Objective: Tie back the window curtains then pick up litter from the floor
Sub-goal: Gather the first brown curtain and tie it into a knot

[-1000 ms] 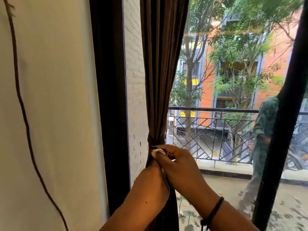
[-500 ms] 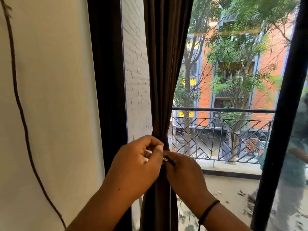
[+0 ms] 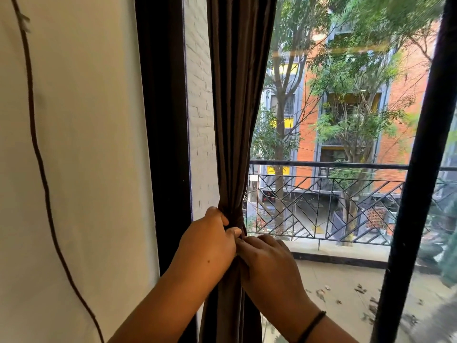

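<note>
A dark brown curtain [image 3: 237,107] hangs gathered at the left side of the window, cinched into a narrow waist by a dark tie band [image 3: 235,220]. My left hand [image 3: 210,243] grips the band and curtain from the left, its fingers curled round the bunch. My right hand [image 3: 267,263] pinches the tie just below the waist from the right, fingertips meeting the left thumb. A black band is on my right wrist. The tie's ends are hidden between my hands.
A dark window frame [image 3: 160,120] and a cream wall [image 3: 86,144] with a thin brown cord [image 3: 39,154] lie to the left. A black post [image 3: 420,169] crosses the glass at right. Outside are a balcony railing [image 3: 321,194], leaf-strewn floor and trees.
My left hand came up from beneath my right to the curtain's left side and now grips the waist. The small white piece once at my right fingertips is out of sight.
</note>
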A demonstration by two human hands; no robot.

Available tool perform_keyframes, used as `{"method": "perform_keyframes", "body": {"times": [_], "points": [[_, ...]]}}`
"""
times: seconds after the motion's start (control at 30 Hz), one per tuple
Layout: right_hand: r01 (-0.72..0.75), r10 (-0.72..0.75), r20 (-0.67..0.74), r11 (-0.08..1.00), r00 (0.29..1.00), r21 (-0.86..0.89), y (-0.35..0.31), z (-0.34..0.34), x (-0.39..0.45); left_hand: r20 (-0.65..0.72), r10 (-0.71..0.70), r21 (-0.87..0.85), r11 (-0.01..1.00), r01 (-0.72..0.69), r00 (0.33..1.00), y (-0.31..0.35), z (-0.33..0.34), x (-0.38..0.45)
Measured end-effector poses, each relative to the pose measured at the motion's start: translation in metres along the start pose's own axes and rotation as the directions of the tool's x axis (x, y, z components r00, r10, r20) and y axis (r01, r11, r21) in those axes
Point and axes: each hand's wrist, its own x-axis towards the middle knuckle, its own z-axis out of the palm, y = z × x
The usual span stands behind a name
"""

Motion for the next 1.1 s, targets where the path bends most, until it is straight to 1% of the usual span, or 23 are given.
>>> {"method": "perform_keyframes", "body": {"times": [0.03,0.13,0.23,0.3,0.37,0.43,0.47,0.53,0.57,0.6,0.67,0.7,0.8,0.97,1.1], "points": [[0.003,-0.003,0.02,1.0,1.0,-0.006,0.001,0.0,0.0,0.015,-0.005,0.014,1.0,0.005,1.0,0.002,0.001,0.001],[0.039,-0.038,0.02,0.998,0.999,-0.051,0.003,-0.002,-0.002,0.062,-0.023,0.018,1.0,0.022,0.998,0.004,0.0,0.002],[0.034,-0.034,0.003,0.999,0.999,-0.02,0.004,-0.004,-0.003,0.103,-0.024,0.001,1.0,0.024,0.994,0.002,-0.003,0.0],[0.009,-0.011,0.025,0.998,1.0,0.068,0.005,-0.007,-0.005,0.107,-0.029,0.003,1.0,0.029,0.994,-0.001,-0.007,-0.003],[-0.032,0.02,0.062,0.98,0.998,0.196,0.006,-0.01,-0.006,0.096,0.002,0.062,0.998,-0.008,0.995,-0.003,-0.011,-0.007],[-0.076,0.057,0.07,0.945,0.996,0.319,0.009,-0.011,-0.005,0.01,0.084,0.114,0.99,-0.084,0.996,-0.005,-0.015,-0.014],[-0.092,0.072,0.07,0.932,0.995,0.35,0.009,-0.01,-0.005,-0.047,0.136,0.105,0.986,-0.13,0.99,-0.004,-0.016,-0.017],[-0.092,0.081,0.045,0.934,0.996,0.344,0.008,-0.009,-0.005,-0.139,0.224,0.038,0.975,-0.221,0.965,-0.002,-0.013,-0.023],[-0.087,0.084,0.025,0.935,0.996,0.343,0.007,-0.006,-0.005,-0.168,0.24,-0.018,0.969,-0.246,0.956,0.0,-0.01,-0.026],[-0.091,0.093,0.011,0.929,0.996,0.358,0.006,-0.003,-0.006,-0.18,0.231,-0.094,0.963,-0.251,0.956,0.001,-0.004,-0.027],[-0.115,0.125,-0.004,0.921,0.992,0.372,0.004,0.002,-0.008,-0.161,0.177,-0.232,0.949,-0.211,0.971,0.003,0.009,-0.028],[-0.119,0.128,-0.002,0.927,0.992,0.356,0.004,0.005,-0.009,-0.145,0.162,-0.248,0.949,-0.195,0.976,0.001,0.015,-0.027],[-0.109,0.108,0.017,0.959,0.994,0.263,0.006,0.006,-0.01,-0.115,0.191,-0.181,0.961,-0.21,0.975,-0.01,0.023,-0.02],[-0.045,0.049,-0.032,0.993,0.998,0.105,0.016,-0.005,-0.012,-0.047,0.35,-0.052,0.934,-0.352,0.936,-0.033,0.012,-0.004],[0.048,-0.055,-0.131,0.997,0.99,-0.057,0.023,-0.017,-0.007,-0.046,0.439,0.097,0.896,-0.433,0.897,-0.042,0.005,0.004]]}}
